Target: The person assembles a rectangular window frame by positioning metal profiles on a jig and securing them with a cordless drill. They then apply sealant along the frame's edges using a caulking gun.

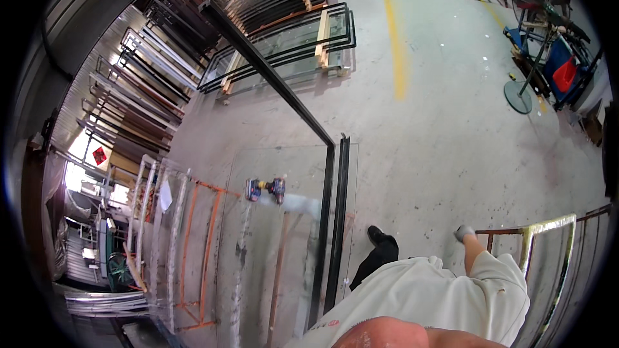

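My right hand (463, 232), in a grey glove, hangs low beside my white shirt, close to the end of a rusty metal rail (503, 232). Whether it touches that rail, and how its fingers are set, is too small to make out. My left hand is not in view. To my left, a large clear glass sheet (293, 160) lies across supports. On it rests a cordless power drill (265, 189). A long dark metal profile (277, 84) meets another dark bar (324, 219) at a corner over the glass edge. A second dark profile (339, 209) runs alongside.
Orange metal stands (207, 251) and wrapped rails (173, 232) stand at left. Beyond are stacked black frames (284, 51) with wooden spacers and racks of profiles (132, 100). A yellow line (392, 38) marks the floor. A round-based stand (518, 97) is at far right.
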The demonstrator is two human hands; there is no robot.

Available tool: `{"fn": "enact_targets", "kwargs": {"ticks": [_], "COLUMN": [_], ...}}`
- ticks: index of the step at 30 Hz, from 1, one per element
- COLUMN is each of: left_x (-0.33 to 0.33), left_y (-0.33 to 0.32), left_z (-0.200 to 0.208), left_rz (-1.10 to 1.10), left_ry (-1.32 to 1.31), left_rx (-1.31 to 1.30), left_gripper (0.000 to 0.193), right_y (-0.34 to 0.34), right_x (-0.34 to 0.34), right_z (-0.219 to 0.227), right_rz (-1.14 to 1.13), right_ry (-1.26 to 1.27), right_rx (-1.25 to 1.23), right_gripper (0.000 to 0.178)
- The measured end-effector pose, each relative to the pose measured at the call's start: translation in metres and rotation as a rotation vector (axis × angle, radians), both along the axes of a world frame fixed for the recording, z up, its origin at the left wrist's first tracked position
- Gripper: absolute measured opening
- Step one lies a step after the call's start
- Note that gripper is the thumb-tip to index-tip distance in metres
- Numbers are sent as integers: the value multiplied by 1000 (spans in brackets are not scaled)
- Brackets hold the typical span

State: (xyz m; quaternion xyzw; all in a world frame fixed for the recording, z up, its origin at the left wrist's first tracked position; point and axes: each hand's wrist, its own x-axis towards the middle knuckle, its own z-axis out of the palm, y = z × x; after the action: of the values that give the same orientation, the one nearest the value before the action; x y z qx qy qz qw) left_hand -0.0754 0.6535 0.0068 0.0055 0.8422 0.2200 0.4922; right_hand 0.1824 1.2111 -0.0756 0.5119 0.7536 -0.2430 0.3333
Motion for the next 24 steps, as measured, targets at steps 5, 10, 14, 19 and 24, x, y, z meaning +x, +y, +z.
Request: {"fn": "enact_targets", "kwargs": {"ticks": [5, 10, 14, 19, 24], "left_x": [-117, -214, -236, -189, -106], "left_y": [63, 128, 142, 156, 212], "left_z": [-5, 0, 20, 56, 111], "left_rz": [-27, -39, 29, 237, 534], "left_ry": [20, 61, 56, 8, -38], "left_rx": [50, 125, 100, -26, -188], "left_gripper": [33, 33, 34, 35, 36], "right_y": [-17, 77, 144, 127, 134], "right_x": [-75, -177, -348, -553, -666], "right_z": [-18, 8, 73, 201, 215], "right_rz": [173, 342, 159, 29, 308], "right_ry": [-39, 51, 478, 1220, 1257], "right_rx": [-297, -74, -7, -320, -632], "right_gripper": [49, 47, 37, 26, 23]}}
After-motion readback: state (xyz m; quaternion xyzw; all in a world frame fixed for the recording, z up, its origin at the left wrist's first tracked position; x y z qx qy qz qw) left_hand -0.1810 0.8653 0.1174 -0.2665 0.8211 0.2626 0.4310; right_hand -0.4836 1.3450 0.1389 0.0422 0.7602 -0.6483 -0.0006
